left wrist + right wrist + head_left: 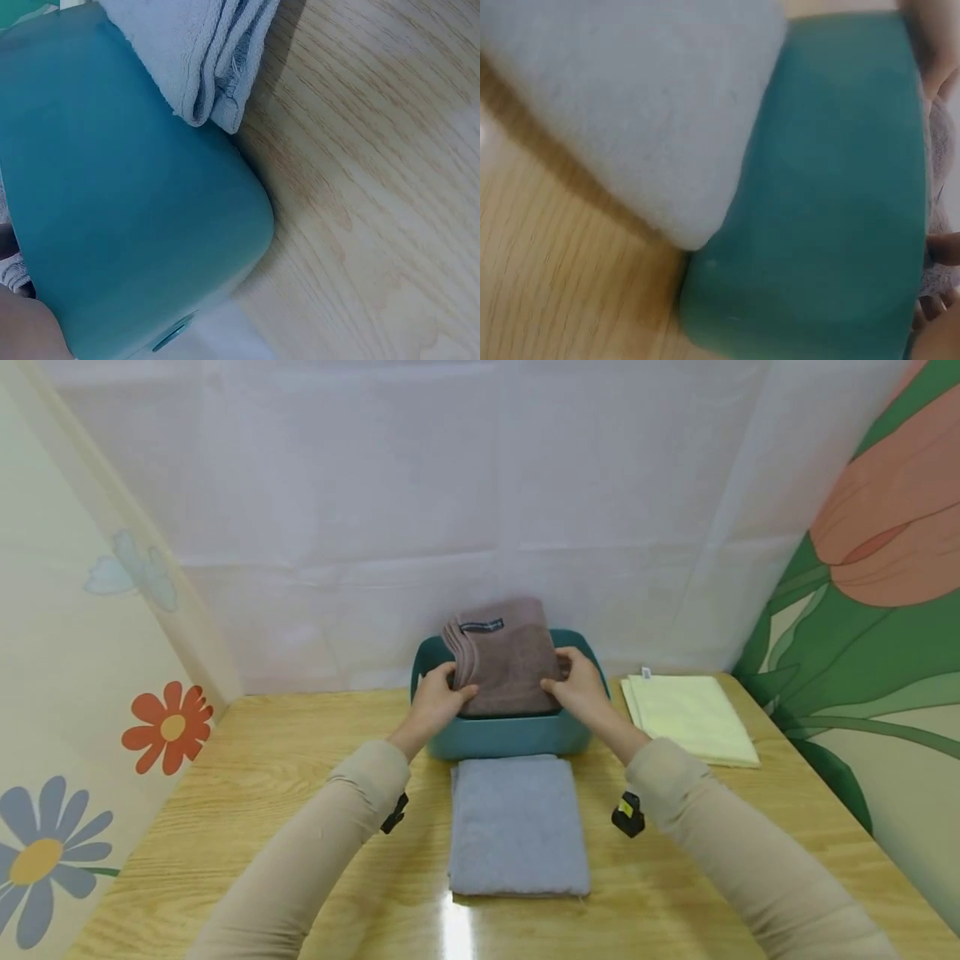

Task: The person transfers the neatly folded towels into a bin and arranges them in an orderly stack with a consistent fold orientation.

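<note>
A folded brown towel (513, 660) with a dark label leans back at the mouth of a teal bin (510, 739), its lower edge inside the front rim. My left hand (437, 700) pinches its left side by the layered folds, thumb in front. On the opposite side my right hand (583, 689) grips the towel's right edge, thumb also in front. Both wrist views mostly show the bin's outer wall (135, 195), with only bits of the hands and towel at the frame edge.
Right in front of the bin lies a folded grey-blue towel (519, 827) on the wooden table (322, 860). A folded pale yellow towel (693, 718) lies to the bin's right. A white sheet (487, 510) hangs behind, and painted panels stand on both sides.
</note>
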{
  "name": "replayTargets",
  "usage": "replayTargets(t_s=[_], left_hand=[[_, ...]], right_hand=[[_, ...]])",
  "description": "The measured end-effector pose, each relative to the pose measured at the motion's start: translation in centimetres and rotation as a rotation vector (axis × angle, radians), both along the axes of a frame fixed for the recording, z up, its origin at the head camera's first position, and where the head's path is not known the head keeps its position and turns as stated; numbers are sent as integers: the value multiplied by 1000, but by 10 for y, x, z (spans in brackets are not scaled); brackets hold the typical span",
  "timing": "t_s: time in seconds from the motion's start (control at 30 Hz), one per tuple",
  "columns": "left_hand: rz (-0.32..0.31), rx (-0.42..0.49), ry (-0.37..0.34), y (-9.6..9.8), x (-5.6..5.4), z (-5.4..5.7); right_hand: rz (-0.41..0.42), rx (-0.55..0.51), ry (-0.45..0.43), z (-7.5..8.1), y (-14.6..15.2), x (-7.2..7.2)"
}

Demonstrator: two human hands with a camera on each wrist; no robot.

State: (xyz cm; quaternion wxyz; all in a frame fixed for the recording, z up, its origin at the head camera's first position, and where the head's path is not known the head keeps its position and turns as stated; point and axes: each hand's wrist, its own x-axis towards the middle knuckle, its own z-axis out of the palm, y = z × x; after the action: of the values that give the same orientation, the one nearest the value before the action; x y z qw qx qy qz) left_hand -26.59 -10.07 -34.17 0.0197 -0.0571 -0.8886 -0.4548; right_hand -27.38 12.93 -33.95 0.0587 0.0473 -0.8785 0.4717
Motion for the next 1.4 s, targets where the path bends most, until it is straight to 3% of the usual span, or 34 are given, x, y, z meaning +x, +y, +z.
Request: replayTargets(t_s=[0.17,0.57,0.83,1.13,1.4], left_hand=[[-6,-28,-5,1,0,0],[1,-141,3,-2,-1,-4],[16,-94,-24,-5,3,-6],[-5,41,26,-2,2,-6],[-19,67,54,1,-1,-8]], right_hand=[[36,93,36,-5,4,1],[94,123,1,-9,1,6],[84,121,15,-13,1,10],[87,85,93,-13,6,9],[87,50,131,-14,9,8]])
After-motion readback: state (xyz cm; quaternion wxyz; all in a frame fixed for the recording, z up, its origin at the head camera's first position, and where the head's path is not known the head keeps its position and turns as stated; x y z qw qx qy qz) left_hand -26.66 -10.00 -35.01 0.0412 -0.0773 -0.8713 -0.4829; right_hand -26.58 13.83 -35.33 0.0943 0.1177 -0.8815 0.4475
